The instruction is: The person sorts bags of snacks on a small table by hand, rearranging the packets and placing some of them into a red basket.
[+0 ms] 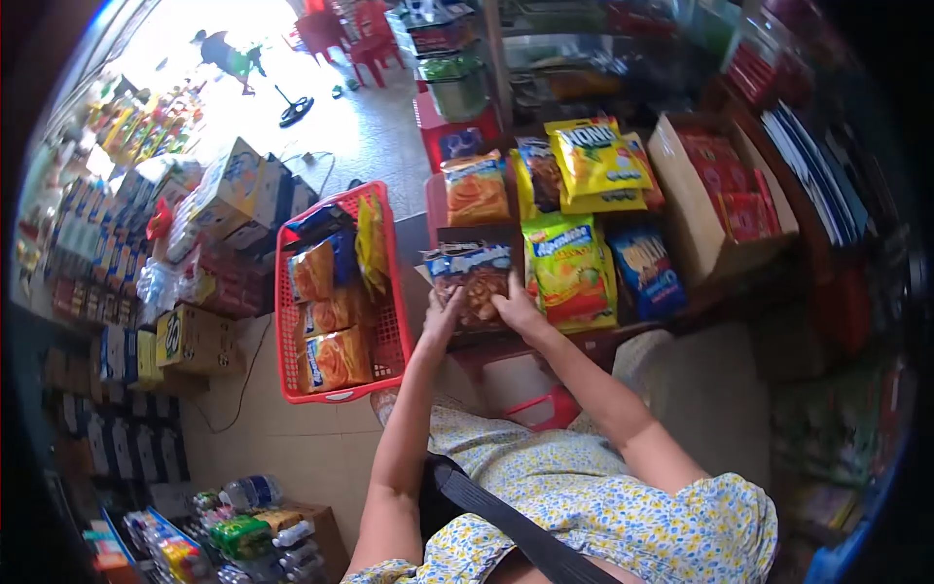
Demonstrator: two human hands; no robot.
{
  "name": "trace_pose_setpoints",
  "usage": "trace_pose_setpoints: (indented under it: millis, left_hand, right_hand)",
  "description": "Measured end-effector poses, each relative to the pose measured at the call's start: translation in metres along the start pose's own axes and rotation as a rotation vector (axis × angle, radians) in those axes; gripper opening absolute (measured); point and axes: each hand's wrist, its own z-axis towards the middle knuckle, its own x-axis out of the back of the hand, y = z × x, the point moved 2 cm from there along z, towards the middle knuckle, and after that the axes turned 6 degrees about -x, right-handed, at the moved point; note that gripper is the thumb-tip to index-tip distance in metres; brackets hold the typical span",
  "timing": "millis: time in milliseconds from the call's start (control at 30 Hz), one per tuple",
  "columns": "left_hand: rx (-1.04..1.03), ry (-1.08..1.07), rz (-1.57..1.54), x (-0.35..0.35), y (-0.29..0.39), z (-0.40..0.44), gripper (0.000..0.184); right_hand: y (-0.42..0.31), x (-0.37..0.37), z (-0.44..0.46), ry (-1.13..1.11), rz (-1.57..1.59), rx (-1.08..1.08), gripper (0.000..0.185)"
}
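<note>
1. Head view. Brown snack-type bag (471, 282), its face printed with round brown pieces, directly ahead of my body, between my two hands. It is at or just above the near part of the worktop (603, 341); contact underneath is hidden.

2. Bag's long axis runs roughly 12 to 6 o'clock, away from me. The lettered band lies towards 12, the pictured part towards 6. Tilt off the worktop: cannot tell.

3. Left hand (443, 316) on the bag's lower side at about 8 o'clock, fingers pointing up towards 1. Right hand (519, 307) at about 4 o'clock, thumb over the front. Neither is clearly nearer; both touch the bag.

4. State of the grip: narrow at both sides, the one bag held between left and right. Undersides of the fingers hidden, so how firmly they press I cannot tell.

5. Red basket (396, 326) at about 9 o'clock from the bag, just beyond my left hand, which is the nearer one to it. Orange bags (338, 358) lie inside, with yellow packets (371, 238) along its right side.

6. Yellow-green bag (569, 277) at 3 o'clock, close by my right hand; blue bag (646, 273) beyond it. Another orange bag (475, 190) at 12; yellow bags (598, 165) near 1 to 2; open cardboard box (679, 185) near 2, further out.
</note>
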Motion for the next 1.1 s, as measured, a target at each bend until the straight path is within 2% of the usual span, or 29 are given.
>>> trace_pose_setpoints:
  millis: [33, 67, 133, 200, 233, 267, 367, 400, 467, 500, 533, 567, 600, 667, 700, 767, 800, 867, 933, 967, 1033, 1067, 1100]
  left_hand:
    - [-0.022, 0.002, -0.011, 0.003, -0.004, -0.002, 0.073]
    - [-0.034, 0.021, -0.171, 0.006, -0.009, -0.004, 0.072]
    - [0.085, -0.004, -0.304, 0.007, 0.012, -0.022, 0.076]
    - [0.177, 0.032, -0.376, 0.01, 0.026, -0.031, 0.085]
    - [0.167, 0.121, -0.31, 0.006, 0.047, -0.042, 0.09]
    - [0.042, 0.203, -0.284, 0.012, 0.022, -0.029, 0.097]
    - [-0.341, 0.352, 0.237, 0.026, 0.0, -0.009, 0.091]
    - [-0.342, 0.346, 0.232, 0.02, 0.007, -0.013, 0.091]
    - [-0.326, 0.49, 0.721, 0.005, 0.045, -0.034, 0.088]
    - [-0.304, 0.505, 0.735, -0.005, 0.06, -0.041, 0.083]
    - [-0.373, 0.513, 0.815, -0.012, 0.07, -0.046, 0.081]
    - [-0.443, 0.52, 0.895, -0.02, 0.077, -0.049, 0.08]
    - [-0.578, 0.534, 0.956, -0.029, 0.084, -0.05, 0.071]
    - [-0.804, 0.401, 1.066, -0.05, 0.098, -0.052, 0.058]
    - [-0.887, 0.311, 0.973, -0.064, 0.103, -0.049, 0.047]
    - [-0.793, -0.031, 0.67, -0.094, 0.106, -0.043, 0.045]
    - [-0.757, -0.1, 0.678, -0.104, 0.094, -0.033, 0.046]
    - [-0.544, -0.146, 0.675, -0.121, 0.073, -0.016, 0.052]
    - [-0.335, -0.095, 0.704, -0.13, 0.064, 0.005, 0.061]
    - [-0.29, -0.123, 0.671, -0.13, 0.062, 0.012, 0.064]
    - [-0.242, -0.158, 0.615, -0.131, 0.068, 0.016, 0.065]
    - [-0.187, -0.182, 0.555, -0.13, 0.07, 0.018, 0.065]
    - [-0.167, -0.208, 0.495, -0.129, 0.062, 0.027, 0.064]
  right_hand:
    - [0.0, -0.005, 0.003, -0.025, -0.019, 0.014, 0.077]
    - [0.001, -0.009, 0.003, -0.008, -0.059, 0.081, 0.078]
    - [-0.01, -0.008, -0.007, -0.027, -0.1, 0.165, 0.081]
    - [-0.026, 0.01, -0.025, -0.197, -0.15, 0.044, 0.078]
    - [-0.015, 0.005, -0.019, -0.088, -0.185, 0.192, 0.075]
    - [-0.015, 0.014, -0.022, 0.022, -0.162, 0.355, 0.071]
    - [-0.021, 0.065, -0.041, 0.425, -0.111, 0.759, 0.052]
    - [-0.011, 0.083, -0.04, 0.599, -0.232, 0.698, 0.052]
    - [0.018, 0.117, -0.021, 0.731, -0.293, 0.538, 0.055]
    - [0.035, 0.128, -0.012, 0.726, -0.316, 0.495, 0.057]
    - [0.045, 0.137, -0.007, 0.722, -0.336, 0.452, 0.059]
    - [0.058, 0.141, -0.001, 0.626, -0.256, 0.347, 0.065]
    - [0.06, 0.141, -0.003, 0.547, -0.221, 0.271, 0.068]
    - [0.063, 0.136, -0.006, 0.389, -0.269, 0.12, 0.071]
    - [0.068, 0.131, -0.005, 0.47, -0.349, 0.192, 0.07]
    - [0.068, 0.121, -0.01, 0.589, -0.409, 0.275, 0.066]
    - [0.066, 0.117, -0.014, 0.579, -0.4, 0.276, 0.065]
    - [0.07, 0.107, -0.014, 0.553, -0.328, 0.338, 0.061]
    - [0.061, 0.107, -0.03, 0.539, -0.328, 0.414, 0.057]
    - [0.068, 0.11, -0.028, 0.51, -0.258, 0.369, 0.06]
    - [0.065, 0.124, -0.035, 0.57, -0.382, 0.212, 0.065]
    - [0.078, 0.124, -0.026, 0.604, -0.396, 0.196, 0.075]
    - [0.083, 0.121, -0.02, 0.599, -0.391, 0.197, 0.075]
